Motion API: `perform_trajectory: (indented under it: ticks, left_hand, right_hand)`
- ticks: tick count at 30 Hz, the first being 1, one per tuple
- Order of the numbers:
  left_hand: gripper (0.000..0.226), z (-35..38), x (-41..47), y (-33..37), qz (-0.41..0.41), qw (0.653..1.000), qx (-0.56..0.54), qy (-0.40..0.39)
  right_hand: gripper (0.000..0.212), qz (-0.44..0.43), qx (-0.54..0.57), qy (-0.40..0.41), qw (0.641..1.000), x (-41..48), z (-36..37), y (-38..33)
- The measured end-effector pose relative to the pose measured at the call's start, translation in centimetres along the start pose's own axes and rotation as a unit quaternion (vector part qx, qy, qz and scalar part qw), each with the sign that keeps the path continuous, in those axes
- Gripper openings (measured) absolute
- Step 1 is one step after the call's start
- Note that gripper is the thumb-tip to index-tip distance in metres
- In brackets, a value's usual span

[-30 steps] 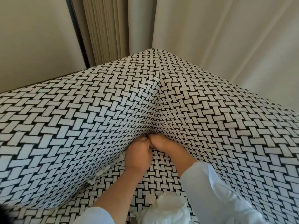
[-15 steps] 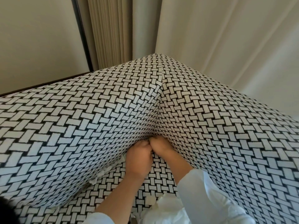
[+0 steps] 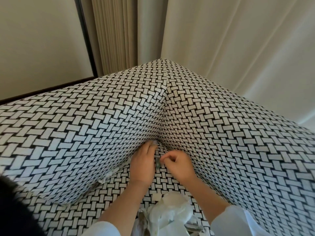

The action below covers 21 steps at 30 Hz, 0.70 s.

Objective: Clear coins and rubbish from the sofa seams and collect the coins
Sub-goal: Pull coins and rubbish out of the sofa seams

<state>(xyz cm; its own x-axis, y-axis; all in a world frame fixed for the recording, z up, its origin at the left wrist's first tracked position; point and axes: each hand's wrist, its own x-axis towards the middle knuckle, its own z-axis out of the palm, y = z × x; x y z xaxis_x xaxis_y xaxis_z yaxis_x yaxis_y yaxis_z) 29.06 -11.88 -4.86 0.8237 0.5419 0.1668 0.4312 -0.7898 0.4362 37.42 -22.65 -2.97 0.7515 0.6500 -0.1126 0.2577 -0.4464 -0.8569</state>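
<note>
The sofa [image 3: 85, 133] wears a black-and-white basket-weave cover, and its back and arm meet in a corner seam [image 3: 162, 126]. My left hand [image 3: 143, 164] lies flat on the seat with its fingertips pushed into the corner seam. My right hand [image 3: 177, 165] is out of the seam, thumb and forefinger pinched on a small greenish coin [image 3: 158, 163]. White paper scraps [image 3: 109, 174] poke out of the seam along the backrest to the left.
A heap of crumpled white tissue and wrappers [image 3: 168, 213] lies on the seat between my forearms. Beige curtains [image 3: 230, 57] hang behind the sofa, with a wall panel [image 3: 39, 45] at the back left.
My right hand has drawn back out of the corner seam with a small coin pinched in its fingers. The left hand still reaches into the corner.
</note>
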Motion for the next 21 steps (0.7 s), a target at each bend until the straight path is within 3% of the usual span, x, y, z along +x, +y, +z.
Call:
perform_trajectory:
  ticks: [3,8,12,15,19,21]
  left_hand:
    - [0.059,-0.1,-1.1,-0.3,-0.003,1.000,0.010,-0.008]
    - [0.064,0.3,-1.0,-0.7,0.004,0.999,0.001,-0.034]
    - [0.066,0.6,-0.1,-1.3,0.022,0.998,0.035,-0.053]
    - [0.058,0.5,0.3,-1.2,0.011,0.999,0.040,-0.035]
    - [0.040,0.3,0.4,-1.4,-0.002,0.999,0.044,-0.023]
    - [0.039,0.2,0.5,-1.4,-0.006,0.999,0.035,-0.018]
  right_hand:
    - [0.025,0.007,0.022,-0.045,0.999,-1.0,-0.8,-1.0]
    - [0.026,-0.003,-0.011,0.008,1.000,1.1,-0.7,-1.2]
    - [0.055,0.075,-0.052,-0.101,0.991,4.4,0.6,-0.3]
    - [0.063,0.107,-0.083,-0.138,0.981,6.3,1.8,0.2]
    - [0.060,0.158,-0.084,-0.118,0.977,8.5,2.7,-0.4]
    - [0.045,0.171,-0.092,-0.138,0.971,9.6,2.7,-0.6]
